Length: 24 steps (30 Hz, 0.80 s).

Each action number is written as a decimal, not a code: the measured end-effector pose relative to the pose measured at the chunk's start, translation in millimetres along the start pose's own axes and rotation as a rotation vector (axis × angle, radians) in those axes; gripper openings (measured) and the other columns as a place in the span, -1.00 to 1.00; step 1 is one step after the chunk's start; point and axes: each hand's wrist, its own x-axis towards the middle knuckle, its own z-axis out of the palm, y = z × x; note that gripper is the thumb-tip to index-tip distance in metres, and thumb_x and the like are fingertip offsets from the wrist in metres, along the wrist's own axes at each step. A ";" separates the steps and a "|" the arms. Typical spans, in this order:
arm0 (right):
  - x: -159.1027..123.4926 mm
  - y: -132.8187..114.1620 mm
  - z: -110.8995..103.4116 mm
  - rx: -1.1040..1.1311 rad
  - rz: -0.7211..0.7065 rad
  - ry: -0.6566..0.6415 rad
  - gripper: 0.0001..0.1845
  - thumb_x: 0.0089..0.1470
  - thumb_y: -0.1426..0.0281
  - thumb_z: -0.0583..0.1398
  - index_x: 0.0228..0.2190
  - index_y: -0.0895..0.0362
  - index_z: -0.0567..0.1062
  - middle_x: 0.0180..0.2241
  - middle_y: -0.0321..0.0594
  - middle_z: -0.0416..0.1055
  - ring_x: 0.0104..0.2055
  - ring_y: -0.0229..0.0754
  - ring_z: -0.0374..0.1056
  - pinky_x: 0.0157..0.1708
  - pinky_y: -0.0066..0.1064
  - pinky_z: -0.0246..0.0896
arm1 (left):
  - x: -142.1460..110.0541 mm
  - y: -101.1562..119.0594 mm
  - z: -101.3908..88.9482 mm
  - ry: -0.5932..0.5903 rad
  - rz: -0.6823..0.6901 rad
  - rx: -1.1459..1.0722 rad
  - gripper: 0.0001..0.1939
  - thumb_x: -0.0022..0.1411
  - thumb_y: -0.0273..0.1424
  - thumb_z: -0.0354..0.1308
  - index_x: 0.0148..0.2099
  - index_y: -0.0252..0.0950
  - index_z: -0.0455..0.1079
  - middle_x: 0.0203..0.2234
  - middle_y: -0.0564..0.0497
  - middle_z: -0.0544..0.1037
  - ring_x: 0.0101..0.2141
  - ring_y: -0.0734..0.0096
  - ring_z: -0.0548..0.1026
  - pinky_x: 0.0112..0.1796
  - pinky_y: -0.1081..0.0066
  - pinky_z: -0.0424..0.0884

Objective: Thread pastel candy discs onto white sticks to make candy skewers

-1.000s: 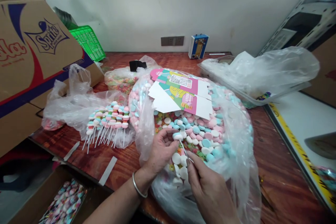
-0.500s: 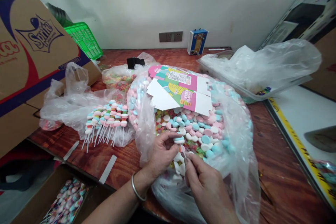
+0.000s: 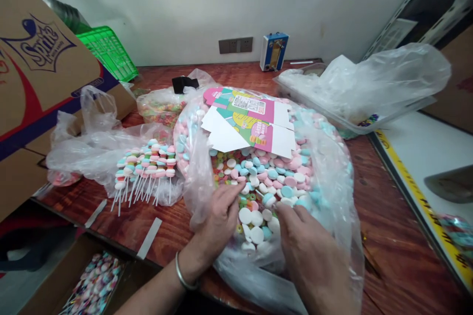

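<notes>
My left hand [image 3: 223,209], with a bangle on its wrist, reaches over the loose candies with its index finger stretched out. No held piece shows in it. My right hand [image 3: 308,241] is closed at the fingertips around a thin white stick, mostly hidden. A blue-and-white candy stack [image 3: 269,200] sits on the stick, whose bare tip points up and left. Below both hands lie pink, blue and white button-shaped candies [image 3: 291,179] and small coloured gummy rings [image 3: 220,163] in a large open plastic bag [image 3: 327,172]. Several finished candy skewers [image 3: 148,162] lie to the left on plastic.
A flattened printed carton [image 3: 247,118] lies on the candies. Behind are a bag of gummy rings [image 3: 162,108] and a blue box [image 3: 274,52]. A plastic tub [image 3: 388,120] stands right, a large cardboard box [image 3: 48,83] left. Lower left, a carton [image 3: 55,275] holds more skewers.
My left hand has let go of the blue-and-white candy stack, which is now on the stick at my right fingertips. My right hand has shifted right and the hands are farther apart.
</notes>
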 end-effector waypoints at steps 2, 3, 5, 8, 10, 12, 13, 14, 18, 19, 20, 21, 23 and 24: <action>2.4 5.2 -5.7 -0.133 -0.052 -0.092 -0.86 0.08 0.51 0.16 -0.38 0.01 0.45 -0.48 -0.30 0.39 -0.48 -0.15 0.37 -0.60 -0.38 -0.14 | 11.0 -4.2 0.0 0.004 0.102 0.153 -0.73 0.28 -0.57 0.04 -0.08 -0.27 0.51 -0.27 -0.08 0.53 -0.19 0.32 0.45 -0.16 0.30 0.41; 3.8 5.2 -7.3 -0.162 -0.075 -0.121 -0.85 0.04 0.53 0.19 -0.41 0.02 0.45 -0.49 -0.29 0.37 -0.47 -0.14 0.37 -0.59 -0.37 -0.15 | 16.0 -5.1 0.3 -0.019 0.136 0.230 -0.77 0.27 -0.55 0.07 -0.16 -0.26 0.53 -0.32 -0.07 0.52 -0.22 0.31 0.43 -0.19 0.30 0.40; 7.8 1.2 -8.3 -0.193 -0.092 -0.150 -0.83 0.01 0.56 0.19 -0.45 0.03 0.45 -0.49 -0.28 0.37 -0.48 -0.13 0.37 -0.59 -0.37 -0.15 | 23.8 -4.5 1.3 -0.101 0.174 0.384 -0.82 0.26 -0.51 0.10 -0.23 -0.24 0.55 -0.31 -0.07 0.50 -0.23 0.28 0.39 -0.21 0.27 0.37; 16.9 -9.4 -7.4 -0.202 -0.095 -0.187 -0.80 -0.01 0.61 0.17 -0.48 0.07 0.46 -0.50 -0.23 0.39 -0.48 -0.12 0.37 -0.59 -0.36 -0.12 | 29.3 -0.3 1.0 -0.221 0.205 0.571 -0.84 0.26 -0.46 0.12 -0.22 -0.19 0.53 -0.12 -0.06 0.48 -0.10 0.18 0.33 -0.11 0.16 0.33; 23.9 -16.2 -7.2 -0.192 -0.102 -0.213 -0.79 0.00 0.63 0.14 -0.49 0.10 0.47 -0.48 -0.19 0.41 -0.46 -0.10 0.39 -0.58 -0.36 -0.07 | 31.1 3.4 -0.3 -0.277 0.229 0.643 -0.85 0.25 -0.43 0.13 -0.19 -0.16 0.52 0.01 -0.04 0.42 0.04 0.07 0.26 0.01 0.03 0.25; 29.9 -20.9 -6.7 -0.178 -0.096 -0.251 -0.78 0.02 0.64 0.12 -0.48 0.12 0.49 -0.45 -0.15 0.43 -0.43 -0.08 0.41 -0.56 -0.37 -0.03 | 33.2 6.1 -1.4 -0.313 0.249 0.681 -0.86 0.24 -0.42 0.14 -0.20 -0.16 0.52 0.07 -0.03 0.39 0.15 -0.01 0.16 0.11 -0.08 0.12; 31.8 -21.8 -6.0 -0.171 -0.084 -0.274 -0.78 0.02 0.64 0.12 -0.47 0.13 0.49 -0.45 -0.14 0.44 -0.42 -0.08 0.42 -0.56 -0.37 -0.02 | 34.6 6.6 -1.6 -0.321 0.254 0.686 -0.86 0.24 -0.44 0.13 -0.21 -0.17 0.52 0.08 -0.03 0.39 0.17 -0.03 0.13 0.13 -0.11 0.08; 32.7 -21.3 -4.6 -0.162 -0.067 -0.298 -0.78 0.02 0.65 0.13 -0.47 0.13 0.50 -0.44 -0.14 0.45 -0.41 -0.08 0.43 -0.56 -0.38 -0.01 | 36.0 6.4 -1.6 -0.326 0.253 0.677 -0.85 0.24 -0.47 0.13 -0.21 -0.19 0.51 0.08 -0.04 0.39 0.19 -0.04 0.12 0.14 -0.11 0.07; 24.4 -6.0 5.6 -0.011 -0.014 -0.275 -0.83 0.09 0.54 0.14 -0.47 0.09 0.47 -0.46 -0.24 0.45 -0.45 -0.18 0.42 -0.59 -0.43 -0.01 | 40.6 0.1 -3.8 -0.245 0.173 0.409 -0.82 0.20 -0.56 0.14 -0.20 -0.23 0.51 0.03 -0.08 0.46 0.20 0.01 0.16 0.17 -0.10 0.06; 20.4 -0.5 8.1 0.076 0.003 -0.224 -0.83 0.14 0.47 0.12 -0.46 0.07 0.46 -0.46 -0.27 0.45 -0.47 -0.20 0.41 -0.59 -0.44 0.02 | 41.1 -1.7 -5.4 -0.200 0.119 0.271 -0.82 0.19 -0.55 0.15 -0.19 -0.24 0.52 0.02 -0.08 0.47 0.19 0.05 0.19 0.17 -0.07 0.09; 16.4 4.4 9.9 0.190 0.015 -0.167 -0.81 0.19 0.40 0.10 -0.44 0.07 0.46 -0.45 -0.29 0.45 -0.47 -0.22 0.41 -0.56 -0.45 0.09 | 41.3 -2.9 -7.3 -0.150 0.042 0.109 -0.83 0.20 -0.53 0.15 -0.19 -0.24 0.52 0.01 -0.09 0.49 0.16 0.09 0.25 0.16 -0.01 0.15; 12.7 8.2 10.7 0.310 0.026 -0.111 -0.77 0.22 0.35 0.07 -0.42 0.06 0.46 -0.44 -0.29 0.46 -0.45 -0.24 0.41 -0.52 -0.47 0.16 | 41.3 -3.4 -9.3 -0.105 -0.066 -0.072 -0.84 0.21 -0.49 0.16 -0.18 -0.25 0.53 -0.02 -0.10 0.51 0.11 0.13 0.33 0.12 0.06 0.24; 6.8 11.7 9.8 0.520 0.046 -0.027 -0.74 0.26 0.32 0.02 -0.36 0.07 0.47 -0.41 -0.30 0.48 -0.39 -0.29 0.43 -0.43 -0.52 0.25 | 40.7 -2.6 -12.2 -0.041 -0.348 -0.461 -0.84 0.21 -0.39 0.18 -0.16 -0.28 0.52 -0.14 -0.11 0.56 -0.10 0.24 0.50 -0.07 0.24 0.42; 4.7 11.3 8.3 0.592 0.051 0.003 -0.75 0.26 0.32 0.02 -0.33 0.07 0.48 -0.39 -0.31 0.49 -0.36 -0.30 0.44 -0.39 -0.55 0.27 | 40.1 -1.5 -12.7 -0.024 -0.492 -0.647 -0.81 0.19 -0.35 0.22 -0.16 -0.30 0.52 -0.22 -0.10 0.58 -0.22 0.31 0.54 -0.18 0.33 0.47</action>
